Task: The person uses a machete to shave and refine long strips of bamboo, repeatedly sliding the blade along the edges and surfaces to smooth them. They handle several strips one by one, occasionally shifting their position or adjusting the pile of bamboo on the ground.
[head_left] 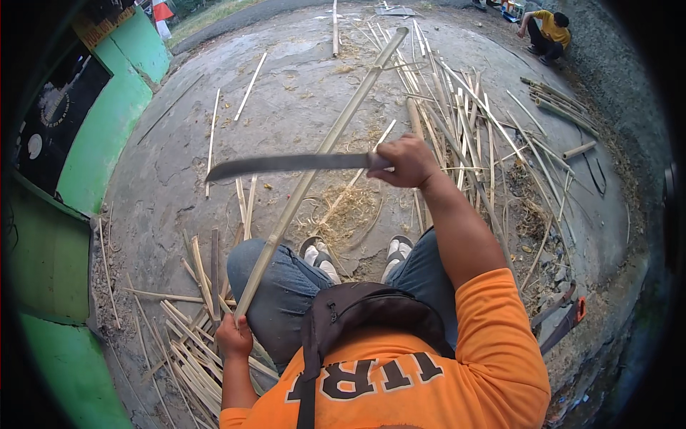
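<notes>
My left hand (pixel 235 336) is closed around the near end of a long bamboo strip (pixel 288 212), low beside my left thigh. The strip slants up and away to the right, passing over my left knee toward the far side of the ground. In my right hand (pixel 412 161) I grip the handle of a machete (pixel 289 165), raised in front of me. Its long dark blade points left and crosses the strip in this view; whether it touches the bamboo I cannot tell. Pale shavings (pixel 348 214) lie on the ground beyond my feet.
Split bamboo strips (pixel 196 361) are piled at my left, and more (pixel 468 129) lie ahead right. Bamboo poles (pixel 561 106) rest by the right wall. A saw with an orange handle (pixel 577 312) lies at my right. Another person (pixel 549 32) crouches far right. A green wall (pixel 118 107) stands left.
</notes>
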`<state>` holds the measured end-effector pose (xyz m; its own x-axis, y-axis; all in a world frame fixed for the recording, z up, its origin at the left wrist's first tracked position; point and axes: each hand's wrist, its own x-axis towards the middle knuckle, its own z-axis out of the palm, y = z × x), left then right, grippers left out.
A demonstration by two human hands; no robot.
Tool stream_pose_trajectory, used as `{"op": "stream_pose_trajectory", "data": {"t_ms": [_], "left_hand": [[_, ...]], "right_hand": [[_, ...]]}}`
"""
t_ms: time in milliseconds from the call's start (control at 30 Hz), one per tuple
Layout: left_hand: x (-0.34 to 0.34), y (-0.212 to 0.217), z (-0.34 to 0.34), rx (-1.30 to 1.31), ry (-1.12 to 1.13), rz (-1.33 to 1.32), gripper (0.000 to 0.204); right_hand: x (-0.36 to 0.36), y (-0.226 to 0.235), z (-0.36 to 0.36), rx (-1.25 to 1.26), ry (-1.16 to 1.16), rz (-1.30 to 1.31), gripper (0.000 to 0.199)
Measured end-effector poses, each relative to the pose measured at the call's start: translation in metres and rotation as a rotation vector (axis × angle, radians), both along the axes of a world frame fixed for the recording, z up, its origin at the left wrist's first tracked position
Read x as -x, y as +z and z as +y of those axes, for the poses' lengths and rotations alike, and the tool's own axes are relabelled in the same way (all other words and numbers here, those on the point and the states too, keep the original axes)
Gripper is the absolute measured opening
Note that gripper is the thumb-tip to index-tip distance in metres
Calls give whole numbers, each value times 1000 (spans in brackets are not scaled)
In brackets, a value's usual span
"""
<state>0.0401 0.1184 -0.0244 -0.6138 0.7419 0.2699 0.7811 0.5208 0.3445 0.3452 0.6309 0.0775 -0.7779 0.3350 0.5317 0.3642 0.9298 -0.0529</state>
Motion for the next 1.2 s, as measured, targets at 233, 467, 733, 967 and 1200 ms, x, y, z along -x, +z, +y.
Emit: {"op": "stream_pose_trajectory", "data": {"t_ms": [233, 467, 733, 967, 1200], "left_hand": [[6, 11, 2, 42, -33, 75, 66], [-3, 14, 6, 15, -18, -25, 68], [3, 2, 5, -45, -45, -82, 69], [14, 6, 6, 16, -49, -13, 65], [15, 30, -8, 50, -38, -132, 62]], "right_hand": [[-38, -35, 48, 619, -700, 324, 60], [-29, -9, 12, 659, -404, 323, 53], [-14, 7, 7, -25, -11, 163, 43], [-46, -37, 59, 612, -678, 457, 62], [-49, -18, 45, 613, -564, 599, 66]]}}
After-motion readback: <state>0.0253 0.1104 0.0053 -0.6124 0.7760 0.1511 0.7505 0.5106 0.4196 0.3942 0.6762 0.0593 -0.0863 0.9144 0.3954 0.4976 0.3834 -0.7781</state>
